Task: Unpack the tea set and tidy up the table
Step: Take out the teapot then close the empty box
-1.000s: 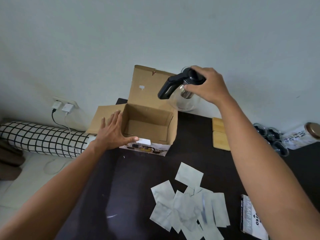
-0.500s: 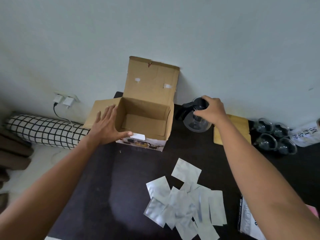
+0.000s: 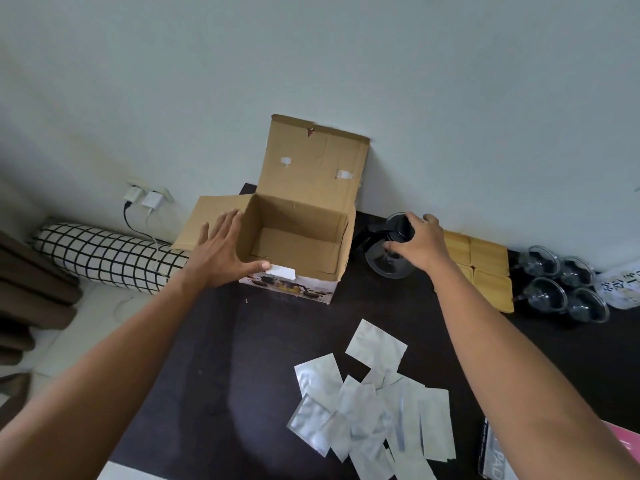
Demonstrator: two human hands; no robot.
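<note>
- Forearms reach in from the bottom edge over the dark tabletop (image 3: 214, 375), one on each side.
- Silver foil sachets (image 3: 370, 407) lie in a loose overlapping heap on the table, nearer the viewer than the cardboard box (image 3: 298, 244) and a little to its right.
- A black-and-white printed packet (image 3: 493, 459) sits at the table's near right edge, right of the sachets, cut off by the frame; a sliver of something pink shows beside it.
- The box stands open near the table's back edge, its lid flap upright against the wall, its left flap folded outward, and its inside bare.
- The left hand (image 3: 221, 251) lies flat with fingers spread on the box's left flap, thumb against the front wall by a white tab; it presses there and grips nothing.
- The right hand (image 3: 419, 244) closes from above on the black lid of the glass teapot (image 3: 389, 261), which stands on the table just right of the box, black handle pointing toward it.
- Four bamboo coasters (image 3: 488, 271) lie in a square, right of the teapot and farther from the box.
- Four glass cups (image 3: 564, 285) cluster beyond the coasters, with a white printed canister (image 3: 623, 282) at the frame edge.
- Left of the box, off the table, a grid-patterned bolster (image 3: 100, 254) lies by the wall under two plugged-in chargers (image 3: 145, 199).
</note>
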